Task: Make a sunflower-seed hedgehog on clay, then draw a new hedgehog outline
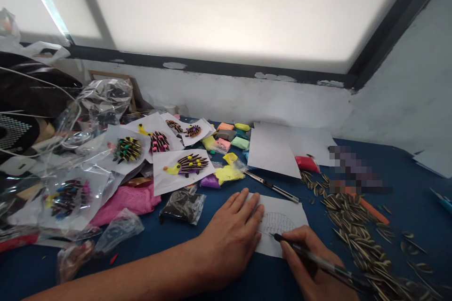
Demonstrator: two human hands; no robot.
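Observation:
A small white sheet of paper [300, 211] lies on the blue tabletop with a drawn dome-shaped outline full of short marks. My left hand [231, 233] rests flat on its left part, fingers stretched out. In my right hand [314, 263] a black pen [318, 261] is gripped, its tip at the lower edge of the drawing. Just beyond the paper lies a utility knife [271, 186]. Left of my left hand is a clear packet of black clay [183, 205].
Sunflower seeds [353, 216] are heaped at the right. Seed-and-clay hedgehogs on paper [160, 186] spread across the left. Colourful clay packets [240, 143] and larger white sheets [275, 148] lie at the back. A pink cloth-like piece [127, 202] and plastic bags [120, 230] are nearby.

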